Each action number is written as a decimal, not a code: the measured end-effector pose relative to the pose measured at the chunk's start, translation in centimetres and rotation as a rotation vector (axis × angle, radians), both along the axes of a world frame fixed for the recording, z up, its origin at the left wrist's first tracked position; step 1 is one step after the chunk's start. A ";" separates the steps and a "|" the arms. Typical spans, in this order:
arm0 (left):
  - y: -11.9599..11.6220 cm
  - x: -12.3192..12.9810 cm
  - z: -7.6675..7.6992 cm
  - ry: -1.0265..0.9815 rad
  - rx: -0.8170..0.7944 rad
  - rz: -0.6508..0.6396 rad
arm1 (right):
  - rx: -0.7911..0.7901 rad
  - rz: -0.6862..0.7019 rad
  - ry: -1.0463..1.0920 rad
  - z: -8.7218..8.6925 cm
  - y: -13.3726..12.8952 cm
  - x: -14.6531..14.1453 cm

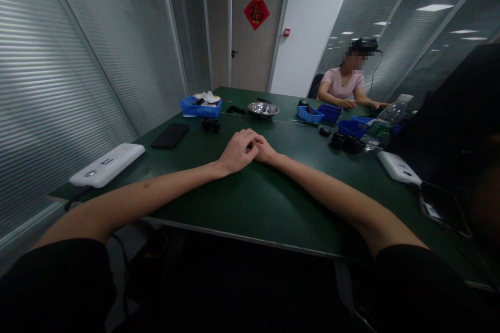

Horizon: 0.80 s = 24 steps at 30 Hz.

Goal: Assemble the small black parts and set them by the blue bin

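The left hand [239,152] overlaps the right hand [266,150] on the green desk [250,208], fingers half-curled; I cannot tell whether they grip anything. A steel bowl [263,110] sits at 12 o'clock, beyond them; the door's red diamond sign [257,11] reads "福".

Office-like room | glass partitions with blinds [117,21] | door [250,36] | shared green table [250,203]
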State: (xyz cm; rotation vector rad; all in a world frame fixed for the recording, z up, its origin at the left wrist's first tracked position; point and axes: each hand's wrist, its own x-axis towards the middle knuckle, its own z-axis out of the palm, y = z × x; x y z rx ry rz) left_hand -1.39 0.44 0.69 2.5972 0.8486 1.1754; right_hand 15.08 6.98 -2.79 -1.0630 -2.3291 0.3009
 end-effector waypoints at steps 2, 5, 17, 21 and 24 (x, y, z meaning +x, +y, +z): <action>1.5 -0.7 -0.2 -0.062 -0.024 0.083 | 0.034 0.000 -0.005 0.2 -1.1 0.9; 3.2 -1.2 -0.9 -0.061 -0.081 0.113 | 0.058 0.015 -0.030 0.7 -3.6 2.8; 0.6 0.4 -1.1 0.218 -0.339 -0.339 | -0.006 0.044 -0.090 3.1 -14.4 8.3; 0.4 0.2 -0.9 0.220 -0.344 -0.371 | -0.016 -0.021 -0.075 3.2 -16.3 9.9; 0.1 0.1 -0.6 0.182 -0.314 -0.364 | -0.016 -0.054 -0.049 2.8 -16.8 10.5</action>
